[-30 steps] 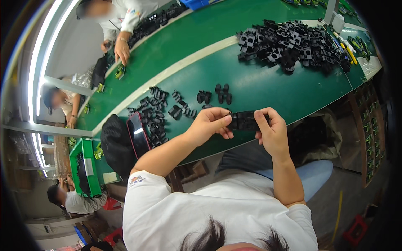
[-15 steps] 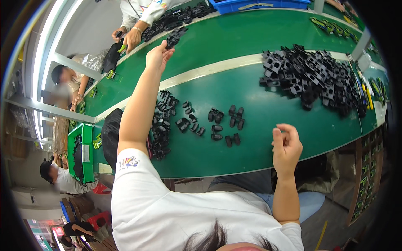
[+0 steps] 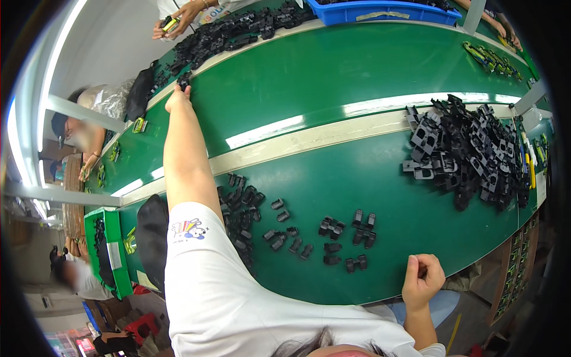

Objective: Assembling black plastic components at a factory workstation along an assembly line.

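My left hand (image 3: 176, 99) is stretched far across the green table (image 3: 333, 65). Its fingertips touch a black plastic part (image 3: 185, 80) at the end of a long row of black parts (image 3: 238, 33) on the far side. Whether the fingers still grip that part is hidden by the back of the hand. My right hand (image 3: 423, 279) rests at the table's near edge, fingers curled into a loose fist with nothing in it. Small black parts (image 3: 333, 238) lie scattered just left of it, and a denser cluster (image 3: 238, 208) lies beside my left upper arm.
A big pile of larger black parts (image 3: 470, 149) fills the right side. A blue bin (image 3: 380, 12) stands at the far edge. Another person's hands (image 3: 184, 15) work at the far side. Yellow-green pieces (image 3: 493, 59) lie far right. A green crate (image 3: 104, 250) stands left.
My hands held a black part together a second ago. My left arm then reached out across the table and has stretched a little farther; my right hand stays at the near edge.
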`<state>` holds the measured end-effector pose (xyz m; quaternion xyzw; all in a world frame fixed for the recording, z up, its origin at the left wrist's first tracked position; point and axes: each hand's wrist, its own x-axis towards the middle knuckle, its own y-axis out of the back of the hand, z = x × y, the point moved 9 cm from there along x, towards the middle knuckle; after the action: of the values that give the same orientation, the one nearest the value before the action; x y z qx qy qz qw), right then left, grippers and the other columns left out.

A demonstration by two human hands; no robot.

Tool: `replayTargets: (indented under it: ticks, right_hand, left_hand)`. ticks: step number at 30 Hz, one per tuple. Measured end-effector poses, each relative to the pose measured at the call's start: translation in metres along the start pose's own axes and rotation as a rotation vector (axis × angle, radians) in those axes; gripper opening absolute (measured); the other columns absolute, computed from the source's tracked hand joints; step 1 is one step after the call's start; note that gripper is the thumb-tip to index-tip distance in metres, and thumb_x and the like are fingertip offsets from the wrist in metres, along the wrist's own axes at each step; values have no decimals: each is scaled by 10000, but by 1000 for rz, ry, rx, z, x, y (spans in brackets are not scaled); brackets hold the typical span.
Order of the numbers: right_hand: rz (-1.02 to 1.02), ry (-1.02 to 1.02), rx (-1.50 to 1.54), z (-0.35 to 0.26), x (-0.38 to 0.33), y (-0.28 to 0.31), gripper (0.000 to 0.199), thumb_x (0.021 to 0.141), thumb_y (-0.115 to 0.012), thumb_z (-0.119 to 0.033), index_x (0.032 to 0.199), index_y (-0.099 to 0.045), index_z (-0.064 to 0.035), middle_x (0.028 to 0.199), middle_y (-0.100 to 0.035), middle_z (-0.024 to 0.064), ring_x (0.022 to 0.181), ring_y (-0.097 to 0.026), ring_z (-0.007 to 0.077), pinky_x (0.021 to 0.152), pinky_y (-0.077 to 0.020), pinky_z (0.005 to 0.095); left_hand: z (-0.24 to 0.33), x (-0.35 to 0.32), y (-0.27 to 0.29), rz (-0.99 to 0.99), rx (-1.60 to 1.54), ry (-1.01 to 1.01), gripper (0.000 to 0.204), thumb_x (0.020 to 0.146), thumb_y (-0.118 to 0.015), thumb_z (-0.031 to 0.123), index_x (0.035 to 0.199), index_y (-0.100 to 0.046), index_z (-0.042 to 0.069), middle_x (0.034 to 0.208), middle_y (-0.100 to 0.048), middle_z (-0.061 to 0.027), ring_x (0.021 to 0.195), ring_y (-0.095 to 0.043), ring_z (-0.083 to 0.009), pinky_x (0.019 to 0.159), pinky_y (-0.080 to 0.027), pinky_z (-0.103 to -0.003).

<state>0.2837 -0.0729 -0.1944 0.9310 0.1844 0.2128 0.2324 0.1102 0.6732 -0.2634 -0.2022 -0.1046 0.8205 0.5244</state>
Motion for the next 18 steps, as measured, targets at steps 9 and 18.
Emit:
replayTargets:
  ticks: [9, 18]
  right_hand:
    - [26, -6, -89, -1, -6, 5, 101, 784, -609, 8, 732, -528, -20, 597, -480, 10, 472, -375, 61, 430, -275, 201]
    - [68, 154, 75, -14, 9, 1, 136, 721, -690, -64, 682, -561, -45, 597, -567, 56, 443, -519, 161, 419, -387, 263]
  left_hand:
    - [-28, 12, -40, -171, -7, -53, 250, 804, -637, 11, 958, -514, -143, 987, -572, -173, 791, -614, -237, 713, -573, -321]
    - [33, -26, -65, -495, 305, -30, 361, 854, -538, 101, 1143, -466, -104, 1181, -480, -206, 997, -573, -271, 842, -522, -335]
